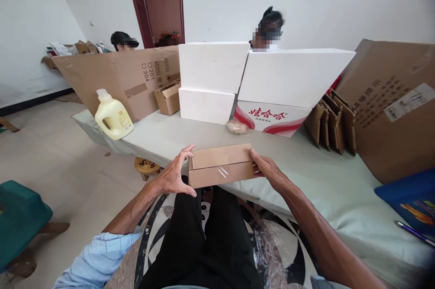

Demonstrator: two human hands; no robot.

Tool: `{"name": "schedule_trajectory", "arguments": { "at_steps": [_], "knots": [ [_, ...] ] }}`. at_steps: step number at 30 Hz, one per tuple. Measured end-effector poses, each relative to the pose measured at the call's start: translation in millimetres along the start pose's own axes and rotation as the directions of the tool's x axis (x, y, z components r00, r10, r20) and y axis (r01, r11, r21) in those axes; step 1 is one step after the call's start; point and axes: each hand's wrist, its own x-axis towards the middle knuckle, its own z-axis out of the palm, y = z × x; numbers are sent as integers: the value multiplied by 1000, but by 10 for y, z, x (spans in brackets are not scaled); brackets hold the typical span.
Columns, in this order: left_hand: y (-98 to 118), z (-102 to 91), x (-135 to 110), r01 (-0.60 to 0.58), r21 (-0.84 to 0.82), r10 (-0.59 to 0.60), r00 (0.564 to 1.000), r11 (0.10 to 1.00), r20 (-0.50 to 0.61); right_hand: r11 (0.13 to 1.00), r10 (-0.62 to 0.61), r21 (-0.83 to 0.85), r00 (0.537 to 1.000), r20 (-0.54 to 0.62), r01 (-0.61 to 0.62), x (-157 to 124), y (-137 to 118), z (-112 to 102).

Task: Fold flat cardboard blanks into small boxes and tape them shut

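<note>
A small brown cardboard box (220,164), long and narrow with a shiny strip of clear tape on its front, is held between my hands at the table's near edge. My left hand (178,173) grips its left end, thumb low and fingers at the top corner. At the opposite end, my right hand (267,169) has its thumb on the upper edge and fingers behind and below. The box hides part of those fingers. Just beyond it, a crumpled clear plastic bundle (237,127) lies on the pale green cloth (163,132).
White boxes (214,68) are stacked at the back beside a red-and-white carton (272,118). A yellow detergent jug (113,117) stands left, near a small open carton (169,98). Folded cardboard pieces (331,121), a blue folder (409,200) and a pen (414,233) are right. Two people sit behind the boxes.
</note>
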Motion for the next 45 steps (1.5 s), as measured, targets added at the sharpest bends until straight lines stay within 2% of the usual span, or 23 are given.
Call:
{"name": "schedule_trajectory", "arguments": {
  "at_steps": [5,8,10,11,13,15,16,18,23,28,30,32,33,35,36,39,43,45],
  "knots": [
    [33,54,-30,-61,85,55,996,995,63,999,-11,48,1000,20,10,-65,42,-11],
    [58,19,-24,-56,109,53,998,993,34,999,-25,38,999,29,24,-45,19,-16],
    [64,-37,-14,-32,92,32,999,995,-6,993,-77,-90,997,-8,76,4,62,-58],
    [62,-71,-11,-18,71,20,999,997,-27,970,-123,-219,991,-53,109,32,113,-93],
    [46,-137,-20,6,5,-5,997,1000,-76,830,-224,-549,962,-158,104,83,272,-187],
    [22,-186,-47,21,-63,-29,993,998,-117,617,-257,-787,940,-224,-19,115,480,-291],
    [9,-201,-65,28,-87,-39,991,996,-131,536,-234,-840,942,-242,-83,124,585,-337],
    [-9,-216,-99,35,-111,-51,988,993,-144,461,-170,-874,950,-261,-157,129,764,-408],
    [-5,-221,-120,28,-108,-43,990,994,-137,504,-140,-842,943,-301,-194,150,947,-465],
    [24,-229,-113,58,-91,-69,989,994,-127,617,-203,-761,893,-401,-201,125,869,-460],
    [48,-229,-112,48,-93,-60,990,994,-127,684,-280,-717,861,-426,-132,17,740,-401],
    [84,-230,-106,35,-87,-47,991,996,-129,745,-426,-663,822,-379,80,-157,541,-295],
    [105,-232,-101,31,-79,-41,991,996,-127,742,-517,-631,792,-324,226,-257,422,-229],
    [147,-235,-88,27,-56,-33,992,998,-118,646,-673,-595,725,-148,478,-448,177,-94],
    [165,-237,-83,26,-42,-31,993,999,-113,584,-719,-593,693,-61,554,-527,66,-34],
    [202,-239,-73,22,-10,-23,994,1000,-107,435,-782,-626,616,93,647,-656,-159,84],
    [231,-232,-72,15,7,-14,995,1000,-101,307,-828,-676,538,157,670,-652,-237,114],
    [251,-227,-70,22,12,-20,995,1000,-99,274,-836,-688,520,175,672,-638,-241,110]
  ]
}}
